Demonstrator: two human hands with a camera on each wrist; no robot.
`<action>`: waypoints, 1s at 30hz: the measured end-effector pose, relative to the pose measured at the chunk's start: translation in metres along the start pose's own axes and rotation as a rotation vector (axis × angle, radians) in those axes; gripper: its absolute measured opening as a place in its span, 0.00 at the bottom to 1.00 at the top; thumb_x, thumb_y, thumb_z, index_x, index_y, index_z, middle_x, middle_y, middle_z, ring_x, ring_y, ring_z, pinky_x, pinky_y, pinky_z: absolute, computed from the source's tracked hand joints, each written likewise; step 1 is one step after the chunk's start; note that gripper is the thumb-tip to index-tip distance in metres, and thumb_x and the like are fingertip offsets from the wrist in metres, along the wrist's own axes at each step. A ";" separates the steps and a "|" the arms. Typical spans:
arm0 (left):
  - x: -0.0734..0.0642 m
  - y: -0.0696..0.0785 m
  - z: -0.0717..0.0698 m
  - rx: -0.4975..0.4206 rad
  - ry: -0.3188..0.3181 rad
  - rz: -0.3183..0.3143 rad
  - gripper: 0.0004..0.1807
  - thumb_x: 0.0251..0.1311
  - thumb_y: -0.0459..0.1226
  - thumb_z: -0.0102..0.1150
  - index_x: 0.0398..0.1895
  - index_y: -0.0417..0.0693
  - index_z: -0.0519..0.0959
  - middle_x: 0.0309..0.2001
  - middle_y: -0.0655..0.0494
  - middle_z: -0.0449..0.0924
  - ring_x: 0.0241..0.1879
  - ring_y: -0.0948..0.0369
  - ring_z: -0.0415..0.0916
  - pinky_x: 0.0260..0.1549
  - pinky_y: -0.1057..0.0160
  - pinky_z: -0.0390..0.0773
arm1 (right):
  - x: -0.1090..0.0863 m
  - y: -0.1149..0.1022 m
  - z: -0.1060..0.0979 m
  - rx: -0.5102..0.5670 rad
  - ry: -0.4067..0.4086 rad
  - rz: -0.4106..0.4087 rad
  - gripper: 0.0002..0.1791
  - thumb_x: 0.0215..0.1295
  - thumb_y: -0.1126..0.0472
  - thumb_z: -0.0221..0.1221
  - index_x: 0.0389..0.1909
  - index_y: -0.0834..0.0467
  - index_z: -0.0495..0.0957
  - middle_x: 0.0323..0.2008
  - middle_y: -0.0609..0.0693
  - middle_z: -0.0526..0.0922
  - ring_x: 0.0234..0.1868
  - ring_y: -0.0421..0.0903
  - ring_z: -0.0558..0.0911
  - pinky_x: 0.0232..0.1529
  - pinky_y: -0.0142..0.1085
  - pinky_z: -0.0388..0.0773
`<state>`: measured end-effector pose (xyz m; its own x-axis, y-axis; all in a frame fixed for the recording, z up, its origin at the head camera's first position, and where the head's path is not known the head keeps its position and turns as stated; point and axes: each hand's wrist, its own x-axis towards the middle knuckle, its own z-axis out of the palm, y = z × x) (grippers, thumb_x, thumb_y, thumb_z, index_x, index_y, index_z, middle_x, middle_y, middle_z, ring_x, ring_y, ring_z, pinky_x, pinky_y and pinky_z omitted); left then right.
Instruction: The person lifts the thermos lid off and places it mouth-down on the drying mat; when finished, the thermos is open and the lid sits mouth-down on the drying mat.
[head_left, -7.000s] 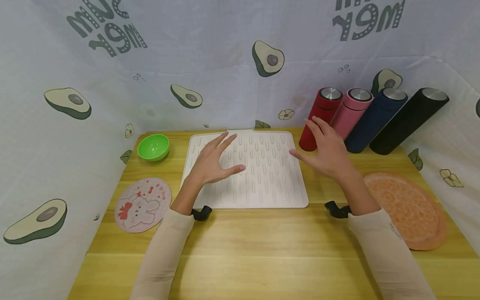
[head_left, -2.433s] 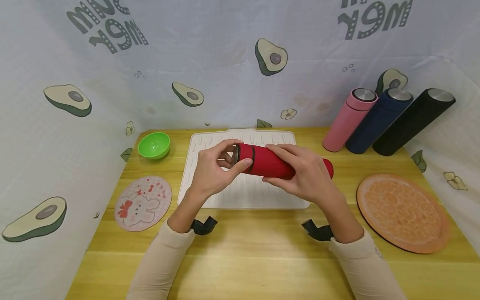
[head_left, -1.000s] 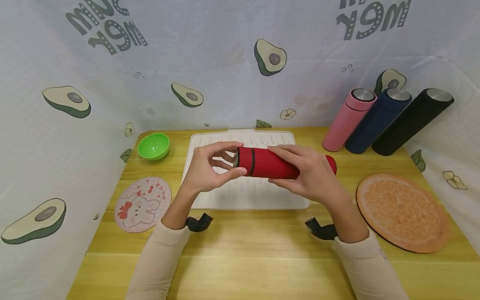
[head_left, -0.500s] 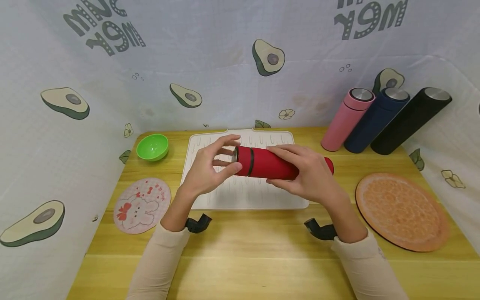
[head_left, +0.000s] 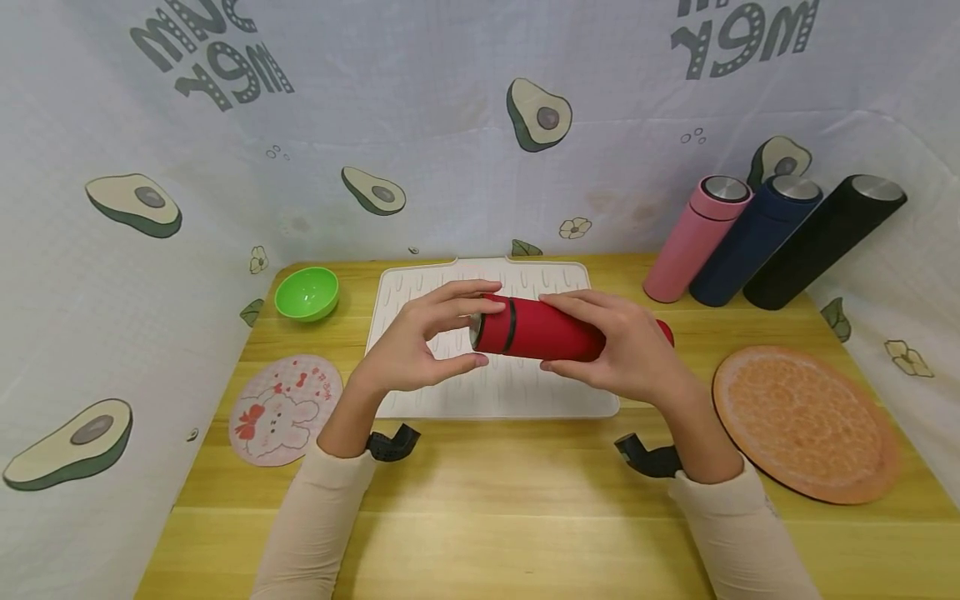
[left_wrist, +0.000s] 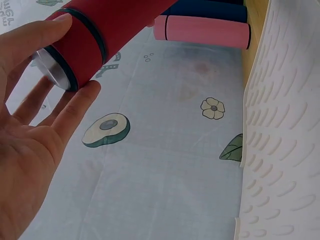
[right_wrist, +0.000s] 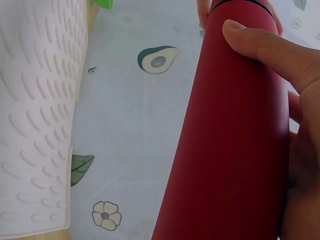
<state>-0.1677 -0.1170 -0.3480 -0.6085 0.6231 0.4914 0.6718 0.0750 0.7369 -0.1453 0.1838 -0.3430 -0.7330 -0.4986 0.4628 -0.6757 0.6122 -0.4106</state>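
Observation:
A red thermos (head_left: 551, 328) lies nearly level in the air over the white ridged mat (head_left: 540, 392), its lid end to the left. My right hand (head_left: 626, 346) grips its body, thumb on the near side and fingers over the far side. At the other end my left hand (head_left: 416, 342) holds the lid (head_left: 492, 329) between thumb and fingers. In the left wrist view its thumb lies across the red lid (left_wrist: 75, 50) and a fingertip meets the rim, beside the silver top (left_wrist: 52, 70). The lid sits on the body, with a dark ring between them.
Pink (head_left: 693, 242), navy (head_left: 753, 242) and black (head_left: 825, 242) thermoses stand at the back right. A green bowl (head_left: 307, 294) sits at the back left, above a pink rabbit mat (head_left: 285, 410). An orange round board (head_left: 802, 425) lies at right.
The red thermos stood beside the pink one; now both hands hold it sideways over the mat. Lately the left fingers have lifted and shifted around the lid, while the right hand kept its grip.

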 end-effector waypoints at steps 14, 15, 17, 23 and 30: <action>0.003 -0.003 0.006 -0.047 0.125 -0.198 0.31 0.57 0.37 0.76 0.66 0.54 0.79 0.59 0.57 0.81 0.48 0.57 0.83 0.42 0.60 0.89 | 0.001 -0.003 0.001 -0.039 0.021 -0.007 0.43 0.43 0.53 0.83 0.65 0.50 0.80 0.55 0.53 0.85 0.50 0.52 0.85 0.42 0.48 0.88; 0.003 -0.003 0.006 -0.042 0.136 -0.221 0.30 0.58 0.39 0.76 0.65 0.54 0.79 0.57 0.56 0.83 0.46 0.57 0.84 0.42 0.60 0.89 | 0.001 -0.003 0.001 -0.042 0.023 -0.009 0.43 0.43 0.53 0.83 0.65 0.50 0.80 0.55 0.53 0.85 0.50 0.52 0.85 0.42 0.49 0.88; 0.004 -0.003 0.008 -0.030 0.153 -0.267 0.28 0.60 0.42 0.74 0.64 0.55 0.79 0.54 0.55 0.84 0.43 0.57 0.85 0.41 0.60 0.89 | 0.001 -0.003 0.000 -0.049 0.025 -0.012 0.42 0.44 0.53 0.83 0.65 0.50 0.80 0.55 0.53 0.85 0.50 0.53 0.86 0.42 0.49 0.88; 0.004 -0.003 0.010 0.004 0.135 -0.288 0.31 0.62 0.48 0.71 0.69 0.63 0.74 0.61 0.55 0.80 0.50 0.60 0.84 0.47 0.61 0.88 | 0.000 -0.003 0.000 -0.061 0.025 -0.005 0.43 0.43 0.52 0.83 0.65 0.50 0.80 0.56 0.54 0.85 0.51 0.54 0.85 0.43 0.50 0.88; 0.002 -0.004 0.005 0.048 0.030 -0.062 0.46 0.50 0.36 0.80 0.74 0.59 0.69 0.76 0.60 0.65 0.72 0.59 0.67 0.62 0.54 0.81 | -0.002 -0.001 -0.003 -0.024 0.007 0.023 0.44 0.43 0.53 0.83 0.66 0.49 0.79 0.57 0.53 0.84 0.51 0.53 0.85 0.43 0.48 0.88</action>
<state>-0.1699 -0.1120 -0.3522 -0.6615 0.5927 0.4594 0.6513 0.1504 0.7438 -0.1426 0.1862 -0.3413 -0.7477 -0.4798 0.4590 -0.6565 0.6379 -0.4026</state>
